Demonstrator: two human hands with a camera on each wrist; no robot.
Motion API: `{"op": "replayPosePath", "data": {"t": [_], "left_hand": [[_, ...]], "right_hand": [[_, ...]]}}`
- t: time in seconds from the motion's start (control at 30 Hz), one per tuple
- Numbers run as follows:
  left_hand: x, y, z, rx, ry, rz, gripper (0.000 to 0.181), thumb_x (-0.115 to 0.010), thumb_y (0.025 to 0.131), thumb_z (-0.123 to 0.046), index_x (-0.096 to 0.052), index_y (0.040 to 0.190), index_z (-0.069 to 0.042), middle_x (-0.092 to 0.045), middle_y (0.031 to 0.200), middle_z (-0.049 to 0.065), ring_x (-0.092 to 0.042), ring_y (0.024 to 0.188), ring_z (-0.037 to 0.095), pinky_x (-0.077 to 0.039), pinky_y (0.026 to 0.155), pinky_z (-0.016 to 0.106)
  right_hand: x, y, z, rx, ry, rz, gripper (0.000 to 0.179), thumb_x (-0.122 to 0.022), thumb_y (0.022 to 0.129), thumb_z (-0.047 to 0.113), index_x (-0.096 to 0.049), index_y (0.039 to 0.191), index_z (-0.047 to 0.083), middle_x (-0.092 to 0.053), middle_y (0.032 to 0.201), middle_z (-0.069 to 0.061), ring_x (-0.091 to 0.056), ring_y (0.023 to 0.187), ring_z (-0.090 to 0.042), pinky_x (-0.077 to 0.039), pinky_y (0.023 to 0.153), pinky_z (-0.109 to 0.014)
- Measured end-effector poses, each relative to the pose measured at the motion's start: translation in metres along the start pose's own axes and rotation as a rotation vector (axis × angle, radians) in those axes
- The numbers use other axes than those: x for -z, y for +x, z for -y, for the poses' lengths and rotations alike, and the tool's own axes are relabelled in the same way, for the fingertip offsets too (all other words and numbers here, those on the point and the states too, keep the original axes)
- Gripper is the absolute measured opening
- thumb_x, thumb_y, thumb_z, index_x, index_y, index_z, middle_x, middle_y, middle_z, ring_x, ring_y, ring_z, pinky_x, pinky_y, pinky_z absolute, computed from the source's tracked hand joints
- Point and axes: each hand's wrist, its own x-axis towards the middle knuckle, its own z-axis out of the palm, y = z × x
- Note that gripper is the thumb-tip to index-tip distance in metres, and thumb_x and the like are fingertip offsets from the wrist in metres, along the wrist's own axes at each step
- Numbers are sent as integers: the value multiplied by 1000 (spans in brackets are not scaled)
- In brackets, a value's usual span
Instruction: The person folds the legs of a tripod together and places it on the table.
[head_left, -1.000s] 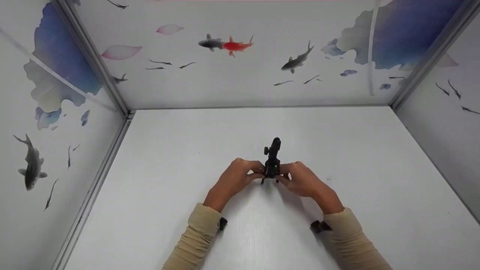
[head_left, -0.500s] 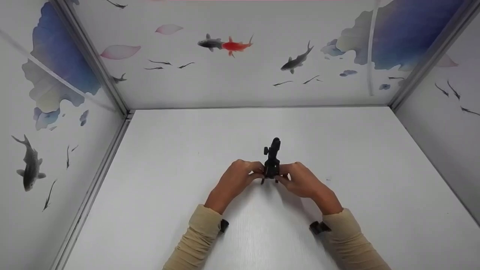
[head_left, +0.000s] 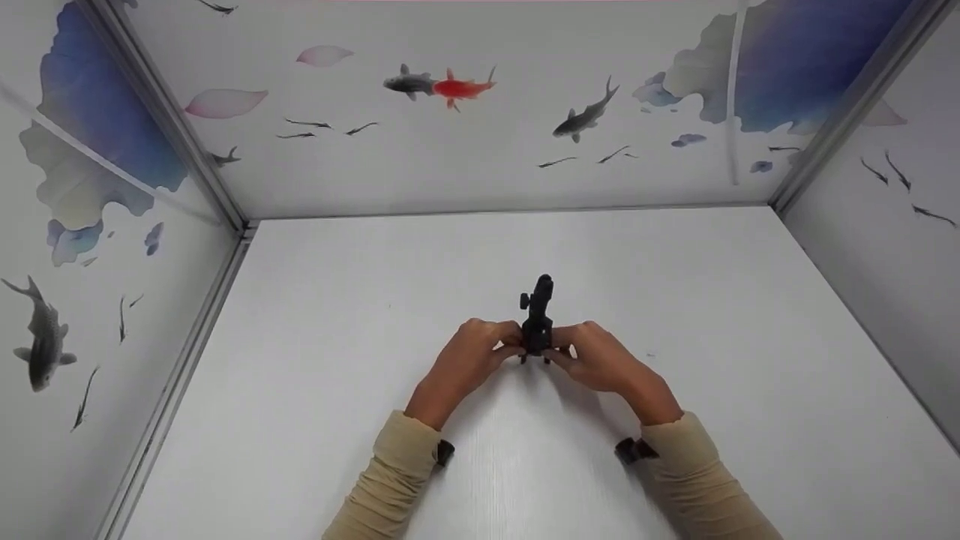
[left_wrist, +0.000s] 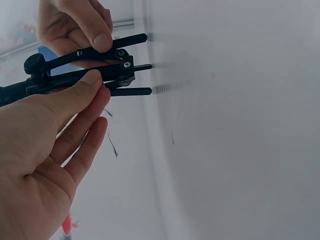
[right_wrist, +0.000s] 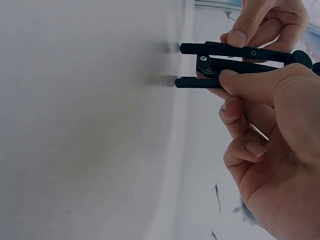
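Your left hand (head_left: 478,352), at about 8 o'clock from the black tripod (head_left: 537,322), pinches its lower part between thumb and forefinger, the other fingers loosely bent and off it; if it bears harder than its partner, the tripod would probably twist or tip towards 3 o'clock. The tripod sits between your hands, a little to 4 o'clock of the head view's middle, its upper end towards 12 and its legs (left_wrist: 132,92) towards 6; it could well topple if you let go with the legs so close together, and a leg swinging at the hinges (left_wrist: 126,65) might nip a fingertip. Your right hand (head_left: 600,358), at about 4 o'clock, has a similar thumb-and-finger hold, its remaining fingers curled in; a slip there would likely leave the load on one side. As for what is hidden: your left fingertips pass partly out of sight behind the tripod, both wrist views cut off its upper end past the knob (left_wrist: 35,65), you cannot be sure whether the feet touch the table (head_left: 315,375), with only blurred streaks beside them, and your right fingertips are partly covered too, so how firmly either hand grips is hard to tell
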Motion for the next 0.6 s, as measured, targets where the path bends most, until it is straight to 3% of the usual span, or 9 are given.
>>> {"op": "replayPosePath", "data": {"t": [0.1, 0.23, 0.4, 0.6], "left_hand": [[2, 0, 0, -4, -8, 20, 14, -84, 94, -14, -83, 107, -12, -85, 103, -2, -81, 98, 12, -63, 89, 32], [6, 2, 2, 3, -47, 43, 14, -84, 95, -9, -81, 109, -9, -85, 104, 2, -82, 95, 13, -64, 90, 34], [6, 2, 2, 50, -122, 71, 18, -80, 99, -12, -77, 115, -5, -84, 111, 7, -83, 95, 15, -65, 89, 36], [2, 3, -3, 64, -128, 79, 15, -74, 104, -13, -77, 116, -4, -85, 109, 8, -83, 95, 14, -65, 90, 34]], "right_hand": [[3, -1, 0, 1, 2, 41, 24, -73, 104, 11, -83, 124, 19, -84, 113, 3, -76, 95, -11, -62, 83, -43], [9, 0, 1, 4, -56, 55, 21, -78, 100, 12, -85, 118, 20, -84, 110, 8, -72, 87, -10, -60, 78, -35], [8, 0, -1, 3, -148, 5, 12, -83, 97, 17, -86, 108, 19, -84, 97, 10, -72, 81, -8, -56, 71, -29], [2, -2, -5, 38, -206, -65, 10, -86, 95, 20, -87, 105, 21, -83, 91, 12, -67, 72, -5, -52, 65, -26]]}}
